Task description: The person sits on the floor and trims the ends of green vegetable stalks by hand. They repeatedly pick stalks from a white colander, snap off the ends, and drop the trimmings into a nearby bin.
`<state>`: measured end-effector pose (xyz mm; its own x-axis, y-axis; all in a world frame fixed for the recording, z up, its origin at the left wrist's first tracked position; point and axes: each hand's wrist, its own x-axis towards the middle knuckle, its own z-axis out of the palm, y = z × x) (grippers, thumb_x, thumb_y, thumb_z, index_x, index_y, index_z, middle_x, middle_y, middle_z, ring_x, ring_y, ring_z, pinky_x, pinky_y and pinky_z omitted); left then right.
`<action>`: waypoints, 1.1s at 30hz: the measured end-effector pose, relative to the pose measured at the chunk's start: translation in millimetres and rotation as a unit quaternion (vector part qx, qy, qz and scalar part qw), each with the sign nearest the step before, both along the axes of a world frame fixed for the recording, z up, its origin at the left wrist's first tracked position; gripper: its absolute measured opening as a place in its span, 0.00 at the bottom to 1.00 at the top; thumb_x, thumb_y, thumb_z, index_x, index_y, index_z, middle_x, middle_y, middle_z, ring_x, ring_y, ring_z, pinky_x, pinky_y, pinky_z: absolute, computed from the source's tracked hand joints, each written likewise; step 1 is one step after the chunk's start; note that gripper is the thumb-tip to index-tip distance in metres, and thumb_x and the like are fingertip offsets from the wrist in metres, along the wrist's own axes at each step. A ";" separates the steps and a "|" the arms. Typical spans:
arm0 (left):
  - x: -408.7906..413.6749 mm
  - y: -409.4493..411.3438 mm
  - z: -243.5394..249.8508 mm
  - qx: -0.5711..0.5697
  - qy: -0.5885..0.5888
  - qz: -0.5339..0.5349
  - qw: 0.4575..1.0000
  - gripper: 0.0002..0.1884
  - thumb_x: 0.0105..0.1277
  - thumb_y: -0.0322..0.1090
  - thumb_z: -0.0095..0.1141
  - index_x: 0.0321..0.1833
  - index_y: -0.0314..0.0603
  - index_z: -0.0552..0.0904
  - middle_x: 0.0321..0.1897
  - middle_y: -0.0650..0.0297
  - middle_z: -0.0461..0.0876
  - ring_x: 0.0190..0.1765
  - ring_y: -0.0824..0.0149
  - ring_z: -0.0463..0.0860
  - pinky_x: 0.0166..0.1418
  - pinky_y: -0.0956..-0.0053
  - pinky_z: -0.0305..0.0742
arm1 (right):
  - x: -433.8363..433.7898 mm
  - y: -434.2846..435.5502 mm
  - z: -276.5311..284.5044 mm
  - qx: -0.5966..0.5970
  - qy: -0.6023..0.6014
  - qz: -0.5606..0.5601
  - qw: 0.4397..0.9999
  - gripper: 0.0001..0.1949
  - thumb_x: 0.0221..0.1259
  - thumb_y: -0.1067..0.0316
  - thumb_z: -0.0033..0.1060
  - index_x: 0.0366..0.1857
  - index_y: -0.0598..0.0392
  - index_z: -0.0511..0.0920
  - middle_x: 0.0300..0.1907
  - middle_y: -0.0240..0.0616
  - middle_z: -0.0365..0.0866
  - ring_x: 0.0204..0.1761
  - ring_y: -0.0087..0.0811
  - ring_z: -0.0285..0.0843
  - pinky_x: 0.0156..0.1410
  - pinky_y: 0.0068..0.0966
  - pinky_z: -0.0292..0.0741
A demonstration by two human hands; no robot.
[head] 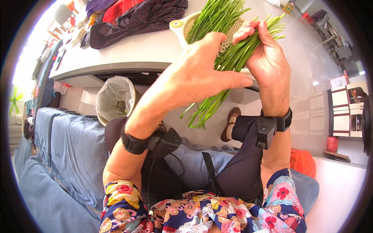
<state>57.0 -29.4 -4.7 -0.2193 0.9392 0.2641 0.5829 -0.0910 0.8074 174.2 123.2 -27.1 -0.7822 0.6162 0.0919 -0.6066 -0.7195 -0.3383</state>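
My right hand [269,58] grips a bunch of long green garlic chives [240,54]. The pale cut ends stick out past its thumb, and the leafy tips hang down over the table's edge. Thumb and index finger of my left hand [201,67] are spread wide beside the bunch, which passes behind the thumb; its other fingers are hidden, and I cannot tell if it touches the stalks. Behind both hands a pale plastic colander [191,24] with a perforated wall holds more garlic chives [215,19]. A black strapped device sits on each wrist.
The colander stands on a white table [140,52], with a dark checked garment [137,24] to its left. Below the table edge is a lined waste bin [115,96] with green scraps inside. A blue-covered sofa [78,139] lies at left, an orange-red plastic bag [303,161] at right.
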 end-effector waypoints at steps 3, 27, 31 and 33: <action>4.0 2.8 -3.9 0.023 -0.038 0.002 0.999 0.30 0.52 0.40 0.70 0.56 0.33 0.75 0.49 0.52 0.80 0.54 0.61 0.78 0.61 0.67 0.71 | -4.0 -3.2 1.4 0.012 -0.019 -0.007 1.000 0.10 0.70 0.64 0.53 0.39 0.61 0.71 0.36 0.40 0.74 0.35 0.35 0.71 0.46 0.35 0.74; 2.4 5.4 -7.1 0.103 0.029 0.079 0.991 0.06 0.57 0.25 0.60 0.36 0.32 0.81 0.25 0.62 0.80 0.28 0.74 0.78 0.32 0.79 0.71 | -29.0 -13.5 22.7 0.068 -0.077 -0.114 0.988 0.08 0.71 0.68 0.49 0.38 0.62 0.71 0.31 0.38 0.72 0.32 0.32 0.70 0.42 0.31 0.75; -6.7 2.0 5.6 0.017 -0.184 0.048 0.982 0.05 0.58 0.25 0.59 0.35 0.30 0.82 0.24 0.66 0.81 0.30 0.80 0.76 0.33 0.83 0.70 | -32.1 -13.1 23.5 0.095 -0.090 -0.095 0.987 0.07 0.72 0.68 0.49 0.37 0.60 0.71 0.30 0.36 0.71 0.32 0.31 0.69 0.41 0.31 0.74; -16.4 1.6 6.3 0.017 -0.218 0.021 0.976 0.06 0.60 0.29 0.59 0.34 0.31 0.82 0.25 0.67 0.81 0.29 0.79 0.77 0.34 0.83 0.70 | -32.8 -11.3 22.7 0.108 -0.060 -0.060 0.990 0.07 0.72 0.67 0.48 0.37 0.58 0.71 0.30 0.35 0.71 0.31 0.30 0.69 0.40 0.30 0.73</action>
